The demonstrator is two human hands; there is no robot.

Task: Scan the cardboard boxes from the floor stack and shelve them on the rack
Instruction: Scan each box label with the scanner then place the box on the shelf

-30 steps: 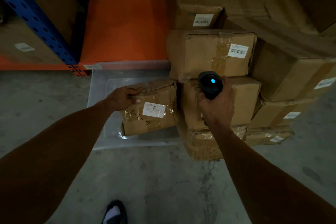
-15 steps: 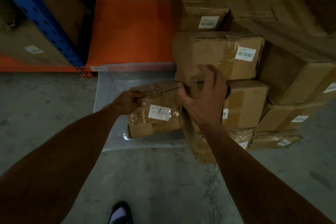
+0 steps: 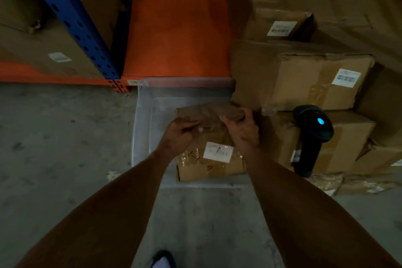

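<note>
A small taped cardboard box with a white label sits in a clear plastic bin on the floor. My left hand grips its upper left edge, and my right hand grips its upper right corner. A black barcode scanner with a blue light lies on a box in the floor stack to the right, free of both hands. The rack's orange shelf lies behind the bin.
A blue rack upright stands at the left, with large boxes on the shelf beside it. Stacked boxes fill the right side. Bare concrete floor lies in front, and my shoe shows at the bottom edge.
My right hand has set the scanner down on the stack and moved left onto the small box. My left hand has stayed on that box.
</note>
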